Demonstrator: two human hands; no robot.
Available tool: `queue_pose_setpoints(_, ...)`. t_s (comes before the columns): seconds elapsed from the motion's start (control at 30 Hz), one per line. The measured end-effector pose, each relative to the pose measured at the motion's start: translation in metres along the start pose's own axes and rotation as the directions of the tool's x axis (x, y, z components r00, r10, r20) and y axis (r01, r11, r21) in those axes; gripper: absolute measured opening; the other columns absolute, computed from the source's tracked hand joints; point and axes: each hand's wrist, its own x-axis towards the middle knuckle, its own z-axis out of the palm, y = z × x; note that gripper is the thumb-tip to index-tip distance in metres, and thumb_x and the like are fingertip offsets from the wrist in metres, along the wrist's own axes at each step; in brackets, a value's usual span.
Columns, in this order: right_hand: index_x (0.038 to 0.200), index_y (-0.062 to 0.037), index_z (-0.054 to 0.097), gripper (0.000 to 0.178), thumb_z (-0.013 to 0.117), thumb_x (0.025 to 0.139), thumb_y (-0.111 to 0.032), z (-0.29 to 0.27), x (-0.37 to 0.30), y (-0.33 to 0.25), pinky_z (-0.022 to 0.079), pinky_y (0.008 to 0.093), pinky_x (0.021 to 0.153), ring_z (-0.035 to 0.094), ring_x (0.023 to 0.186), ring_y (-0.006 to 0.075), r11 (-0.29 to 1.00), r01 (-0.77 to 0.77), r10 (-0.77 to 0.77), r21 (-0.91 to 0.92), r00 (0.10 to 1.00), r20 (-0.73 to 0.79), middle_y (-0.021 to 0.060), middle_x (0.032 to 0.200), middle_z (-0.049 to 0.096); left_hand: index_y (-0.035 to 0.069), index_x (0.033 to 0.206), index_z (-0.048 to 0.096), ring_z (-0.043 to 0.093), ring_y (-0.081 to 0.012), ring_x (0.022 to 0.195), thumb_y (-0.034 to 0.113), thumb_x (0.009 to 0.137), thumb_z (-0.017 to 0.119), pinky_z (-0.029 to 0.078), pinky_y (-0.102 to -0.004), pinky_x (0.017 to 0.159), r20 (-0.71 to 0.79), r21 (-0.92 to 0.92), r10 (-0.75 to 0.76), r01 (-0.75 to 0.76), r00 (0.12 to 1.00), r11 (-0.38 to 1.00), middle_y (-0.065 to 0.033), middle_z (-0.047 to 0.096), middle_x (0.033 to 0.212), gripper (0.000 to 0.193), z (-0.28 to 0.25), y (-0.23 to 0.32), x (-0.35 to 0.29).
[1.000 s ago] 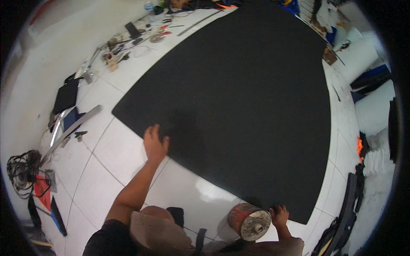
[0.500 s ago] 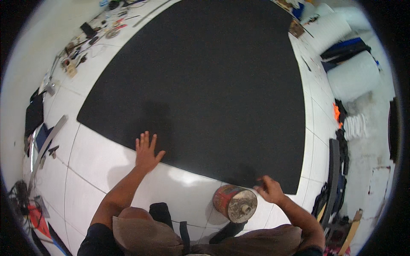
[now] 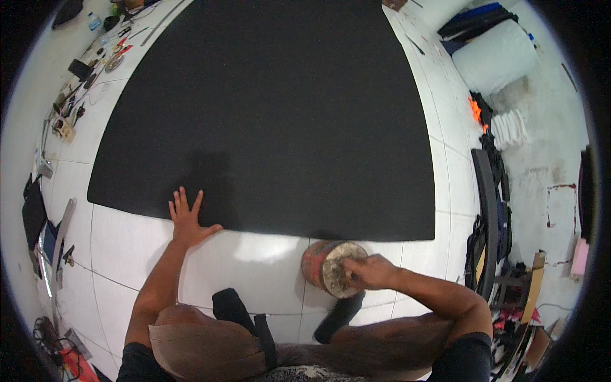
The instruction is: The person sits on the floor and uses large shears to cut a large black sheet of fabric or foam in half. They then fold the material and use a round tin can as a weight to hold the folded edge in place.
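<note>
A large black sheet with a felt-like surface lies flat on the white tiled floor. My left hand rests on its near edge, palm down with the fingers spread. To the right, close to that edge, stands a worn red round can with a stained, crusted lid. My right hand is over the lid, its fingers closed around the small knob, which they mostly hide. My legs are folded on the floor just below the can.
Tools, cables and small parts are strewn along the left wall. A grey curved strip lies nearer on that side. At the right are a white wrapped roll, a coiled white hose and a long dark bar.
My right hand has moved from beside the can onto its lid knob. The view has shifted, and my left hand stays spread on the sheet's edge.
</note>
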Motion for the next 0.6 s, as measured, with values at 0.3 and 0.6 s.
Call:
queue_pose_setpoints(0.3, 0.102, -0.0112, 0.054, 0.037, 0.067, 0.084, -0.042, -0.032, -0.022, 0.002, 0.055, 0.0462, 0.059, 0.070, 0.064, 0.0339, 0.989, -0.021, 0.072, 0.148, 0.934, -0.350, 0.0132, 0.065, 0.065, 0.023, 0.158, 0.017, -0.008, -0.0447, 0.149, 0.078, 0.061, 0.074, -0.001, -0.0622, 0.117, -0.044, 0.022, -0.002, 0.003, 0.999, 1.000, -0.0265, -0.006, 0.162, 0.126, 0.002, -0.007, 0.003)
queue_pose_setpoints(0.6, 0.102, -0.0082, 0.055, 0.039, 0.065, 0.082, -0.040, -0.042, 0.016, 0.063, 0.056, 0.0495, 0.065, 0.069, 0.072, 0.0388, 0.967, -0.082, 0.212, 0.241, 0.788, -0.579, 0.0187, 0.078, 0.068, 0.020, 0.158, 0.020, -0.006, -0.0450, 0.149, 0.075, 0.061, 0.076, 0.000, -0.0623, 0.117, -0.023, 0.025, -0.002, 0.002, 1.000, 1.000, -0.0247, -0.005, 0.162, 0.125, 0.005, 0.000, 0.011)
